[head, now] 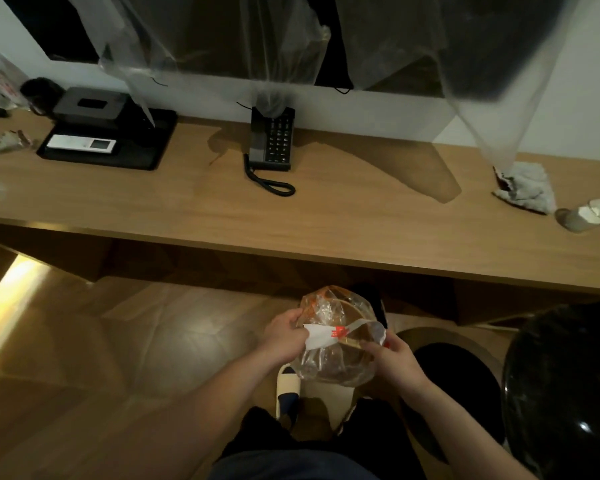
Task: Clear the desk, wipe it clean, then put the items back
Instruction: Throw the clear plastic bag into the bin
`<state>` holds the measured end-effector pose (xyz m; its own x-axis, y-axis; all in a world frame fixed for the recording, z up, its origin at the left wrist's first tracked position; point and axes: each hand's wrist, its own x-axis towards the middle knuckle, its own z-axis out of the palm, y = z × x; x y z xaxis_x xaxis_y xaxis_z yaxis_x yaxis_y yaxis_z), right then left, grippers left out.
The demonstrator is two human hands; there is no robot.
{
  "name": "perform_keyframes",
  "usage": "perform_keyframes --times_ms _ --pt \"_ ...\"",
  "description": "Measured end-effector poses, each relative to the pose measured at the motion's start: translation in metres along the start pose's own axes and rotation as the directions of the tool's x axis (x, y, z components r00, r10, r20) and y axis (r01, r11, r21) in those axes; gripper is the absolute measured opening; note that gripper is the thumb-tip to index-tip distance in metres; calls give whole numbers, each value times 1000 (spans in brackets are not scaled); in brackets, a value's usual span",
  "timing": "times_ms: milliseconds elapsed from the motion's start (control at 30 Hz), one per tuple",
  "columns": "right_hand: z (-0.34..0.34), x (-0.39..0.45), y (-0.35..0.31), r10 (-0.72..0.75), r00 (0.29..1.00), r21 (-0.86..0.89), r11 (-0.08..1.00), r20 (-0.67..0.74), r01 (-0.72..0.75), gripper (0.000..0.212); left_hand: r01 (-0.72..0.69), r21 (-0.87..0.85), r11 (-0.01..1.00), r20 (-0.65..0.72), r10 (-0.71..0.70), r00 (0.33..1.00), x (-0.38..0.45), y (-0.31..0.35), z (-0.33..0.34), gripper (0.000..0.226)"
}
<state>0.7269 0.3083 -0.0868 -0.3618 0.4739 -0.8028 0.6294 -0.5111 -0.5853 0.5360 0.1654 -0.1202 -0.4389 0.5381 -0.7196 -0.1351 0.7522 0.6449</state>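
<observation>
Below the front edge of the wooden desk (326, 216), over the floor, I hold a clear plastic bag (336, 358) with orange print and a white paper slip (329, 336) on it. My left hand (286, 336) grips the bag's left side at the slip. My right hand (392, 355) pinches its right side. On the desk stand a black telephone (272, 140) with a coiled cord, a black tray (111, 140) holding a black tissue box (90, 107) and a white remote (80, 144), and a grey cloth (525, 187) at the right.
A tipped glass (586, 216) lies at the desk's right end. Crumpled wrappers (4, 142) and a bag sit at the far left. A round bin (451, 375) stands on the floor by my right hand. A black glossy seat (565, 386) fills the lower right. Clear plastic sheeting (222, 46) hangs above.
</observation>
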Motion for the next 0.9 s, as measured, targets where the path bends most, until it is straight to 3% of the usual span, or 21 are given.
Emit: perform_keyframes --times_ms 300,500,667,900 --pt "-53 45 2 86 996 19 996 -9 -86 32 126 -193 973 -2 -129 992 39 17 61 62" --pt "-107 101 -6 121 992 -39 992 23 -120 30 203 -343 917 -48 -233 971 67 35 113 49" --pt "-132 161 3 137 988 -110 986 75 -128 52 243 -374 895 -130 -310 942 106 33 152 50" --pt "-144 266 49 124 989 -158 981 76 -111 51 268 -294 917 -120 -313 942 190 6 195 46"
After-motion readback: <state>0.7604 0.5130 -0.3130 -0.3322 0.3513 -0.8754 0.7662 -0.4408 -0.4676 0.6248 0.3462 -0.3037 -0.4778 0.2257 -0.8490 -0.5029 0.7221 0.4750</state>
